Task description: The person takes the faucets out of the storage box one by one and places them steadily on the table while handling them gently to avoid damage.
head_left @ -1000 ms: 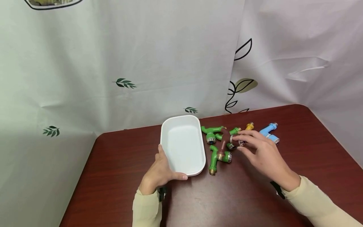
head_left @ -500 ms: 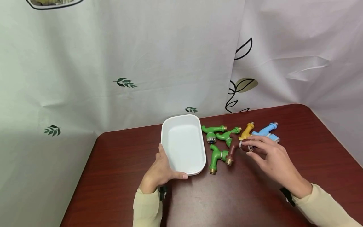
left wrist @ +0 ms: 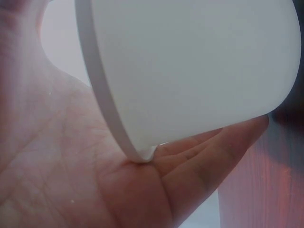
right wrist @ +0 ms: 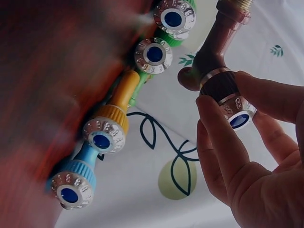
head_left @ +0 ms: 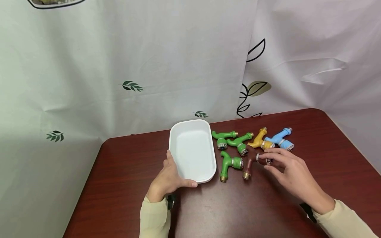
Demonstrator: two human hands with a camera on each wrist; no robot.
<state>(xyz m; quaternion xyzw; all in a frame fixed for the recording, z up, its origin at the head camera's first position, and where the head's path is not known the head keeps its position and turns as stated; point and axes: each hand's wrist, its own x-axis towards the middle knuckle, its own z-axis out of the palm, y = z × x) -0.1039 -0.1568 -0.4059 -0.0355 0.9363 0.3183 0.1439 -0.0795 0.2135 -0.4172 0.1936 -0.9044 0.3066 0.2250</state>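
Note:
My right hand (head_left: 293,172) pinches a brown water tap (head_left: 252,162) by its ribbed knob, between thumb and fingertips. In the right wrist view the brown tap (right wrist: 216,47) looks raised off the tabletop, its blue-centred knob end among the fingers. A white rectangular tray (head_left: 193,155) stands left of the taps. My left hand (head_left: 168,180) lies round the tray's near left corner, fingers along its left side and thumb along the near edge. Up close in the left wrist view, straight fingers (left wrist: 213,161) lie against the tray's outer wall (left wrist: 199,71).
Three green taps (head_left: 227,163) lie between tray and right hand. Behind the brown tap are a yellow tap (head_left: 260,140) and a blue tap (head_left: 279,137). A white leaf-patterned curtain (head_left: 178,66) hangs behind the dark red wooden table (head_left: 208,211).
The brown tap has moved right and toward me in my right hand, off from over the green taps. Green and yellow taps it covered now show. My left hand and the tray stay put.

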